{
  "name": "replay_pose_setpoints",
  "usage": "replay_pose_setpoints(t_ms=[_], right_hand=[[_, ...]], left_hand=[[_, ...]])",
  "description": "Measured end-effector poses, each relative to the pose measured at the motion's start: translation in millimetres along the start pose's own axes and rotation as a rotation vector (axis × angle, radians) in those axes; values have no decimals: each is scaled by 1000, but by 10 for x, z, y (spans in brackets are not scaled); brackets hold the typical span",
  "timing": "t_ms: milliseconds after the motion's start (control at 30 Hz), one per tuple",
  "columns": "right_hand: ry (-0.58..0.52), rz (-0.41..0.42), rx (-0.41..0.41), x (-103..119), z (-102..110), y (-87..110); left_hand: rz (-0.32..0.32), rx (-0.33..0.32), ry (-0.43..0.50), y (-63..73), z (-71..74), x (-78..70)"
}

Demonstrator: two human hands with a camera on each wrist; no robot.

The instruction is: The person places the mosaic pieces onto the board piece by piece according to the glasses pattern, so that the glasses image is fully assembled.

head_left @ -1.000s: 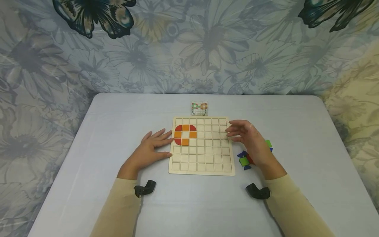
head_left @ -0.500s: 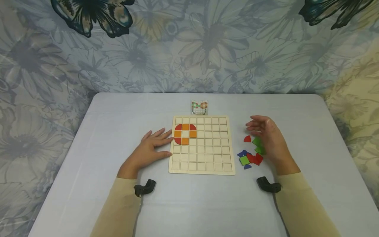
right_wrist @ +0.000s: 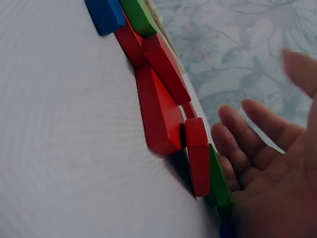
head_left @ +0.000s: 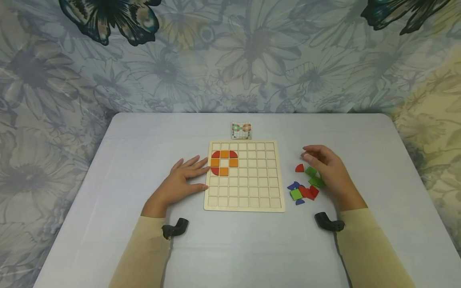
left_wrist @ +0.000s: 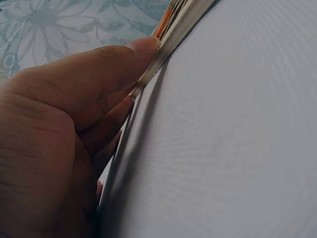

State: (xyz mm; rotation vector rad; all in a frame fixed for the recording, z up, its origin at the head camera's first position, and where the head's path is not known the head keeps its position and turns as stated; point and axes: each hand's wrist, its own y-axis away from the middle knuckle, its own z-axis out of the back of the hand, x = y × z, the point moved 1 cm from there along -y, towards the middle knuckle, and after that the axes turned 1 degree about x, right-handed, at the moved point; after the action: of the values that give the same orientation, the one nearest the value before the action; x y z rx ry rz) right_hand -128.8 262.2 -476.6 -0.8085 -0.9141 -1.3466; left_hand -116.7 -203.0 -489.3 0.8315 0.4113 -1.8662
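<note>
- We judge the step in hand to be choosing a loose block; we do well to part the pile lightly and pinch one piece by its straight sides.
- Our right hand [head_left: 329, 174] hovers beside the pile with fingers loosely bent, a gap between thumb and fingertips in the right wrist view, and nothing in hold.
- Our left hand [head_left: 176, 182] lies at the board's 9 o'clock, fingers spread and nearly straight, touching the edge without gripping; a gentle press there should steady it.
- The board [head_left: 252, 194] sits mid-table, pale and wood-like, with grooves marking small squares.
- Towards its 10 o'clock, orange squares [head_left: 224, 154] and red rounded corners [head_left: 233, 154] circle a bare cell; the ring's own corner between 4 and 5 o'clock is bare too.
- The loose pieces lie at the board's 3 to 4 o'clock: a red quarter-round [head_left: 299, 168], overlapping red blocks [head_left: 307, 193], a green square [head_left: 296, 195], darker green blocks [head_left: 314, 181] and curved blue ones [head_left: 293, 186].
- They look thick, smooth and crisp-edged, likely painted wood, so we expect a light pinch to suffice.
- A small patterned card [head_left: 241, 131] lies at the board's 12 o'clock.
</note>
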Motion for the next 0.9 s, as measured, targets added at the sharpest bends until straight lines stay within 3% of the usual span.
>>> replay_pose_setpoints(t_ms=[167,400,533,767,900], right_hand=[[122,-74,98,27,-17,-12],[242,57,239,36,-13,-33],[264,78,228,31,-15,-33],[301,9,171,38,-31,-21],[305,14,158,49,-29,-19]], left_hand=[[6,2,-8,-1,-1,-3],[4,1,2,-1,1,-7],[3,1,4,1,2,-11],[2,2,3,6,6,-10],[2,2,-1,6,4,-7]])
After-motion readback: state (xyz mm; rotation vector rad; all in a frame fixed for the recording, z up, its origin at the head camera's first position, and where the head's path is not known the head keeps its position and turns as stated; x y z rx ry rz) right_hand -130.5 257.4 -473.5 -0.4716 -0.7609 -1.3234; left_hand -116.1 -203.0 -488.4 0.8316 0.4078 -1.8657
